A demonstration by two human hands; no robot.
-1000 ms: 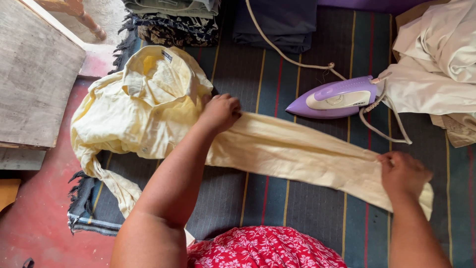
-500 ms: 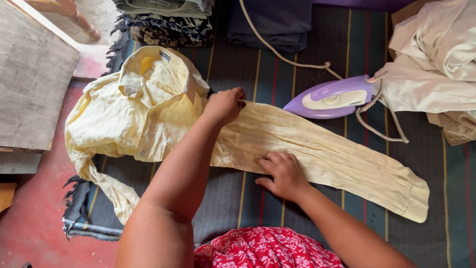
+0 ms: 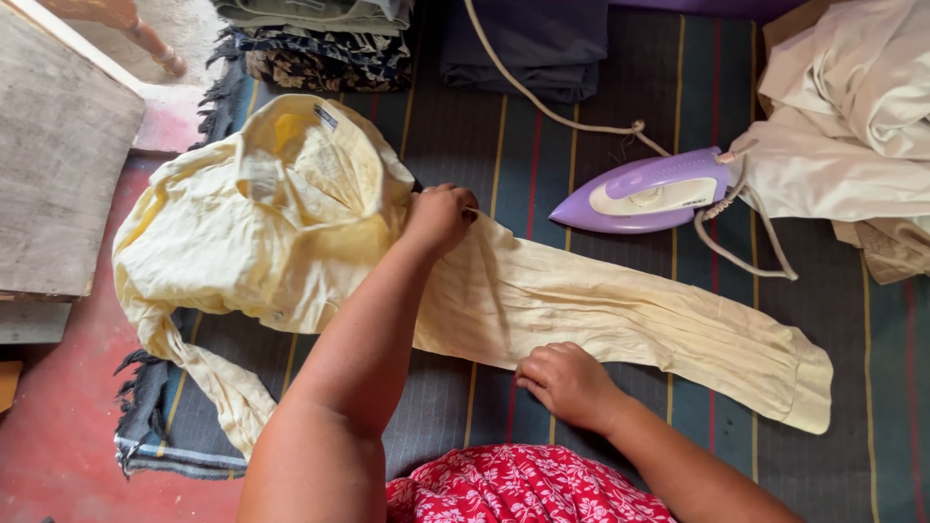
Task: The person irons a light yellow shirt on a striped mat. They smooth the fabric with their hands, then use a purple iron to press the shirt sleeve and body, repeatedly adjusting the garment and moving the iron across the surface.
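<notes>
While you kneel on the red floor (image 3: 58,455), a striped rug (image 3: 620,87) carries the yellow shirt (image 3: 291,213). Your left hand (image 3: 441,218) pinches its sleeve (image 3: 639,324); your right hand (image 3: 567,383) presses flat. Beyond the sleeve sits the purple iron (image 3: 644,194), its cord cut off.

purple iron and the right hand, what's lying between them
In the head view, the pale yellow shirt's sleeve lies stretched between the purple iron and the right hand, over the striped mat.

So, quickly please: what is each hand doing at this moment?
Left hand: closed, gripping the pale yellow shirt where its sleeve begins.
Right hand: fingers curled, pressing on the sleeve's lower edge; a grip cannot be told.
</notes>
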